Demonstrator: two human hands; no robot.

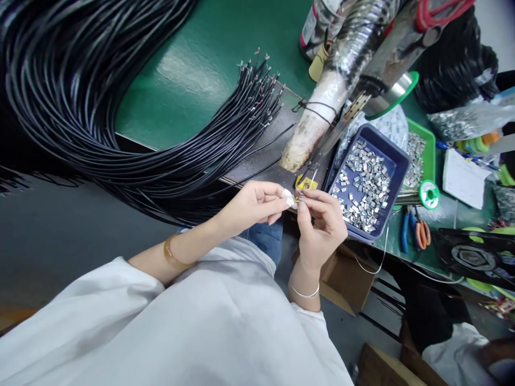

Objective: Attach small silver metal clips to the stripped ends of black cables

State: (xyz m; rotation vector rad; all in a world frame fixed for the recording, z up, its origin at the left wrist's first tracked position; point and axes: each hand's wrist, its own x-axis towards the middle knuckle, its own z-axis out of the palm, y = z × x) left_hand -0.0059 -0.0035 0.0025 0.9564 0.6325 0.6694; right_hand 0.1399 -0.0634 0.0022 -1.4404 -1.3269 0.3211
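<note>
My left hand, with white wrapping on its fingertips, is closed in a pinch at the table's front edge. It grips a cable end showing tiny green and yellow wires; most of it is hidden by the fingers. Fingertip to fingertip with it, my right hand pinches a small silvery metal piece, partly covered. Just right of that hand, a dark blue bin holds many little metal connector shells. A large bundle of black cables sweeps in from the left, stripped ends fanned on the table.
Above my hands, a foil-wrapped duct slants down beside a yellow label. Farther right are a green bin, a solder spool, blue-handled and orange-handled pliers and a black fan. Below the table stands a cardboard box.
</note>
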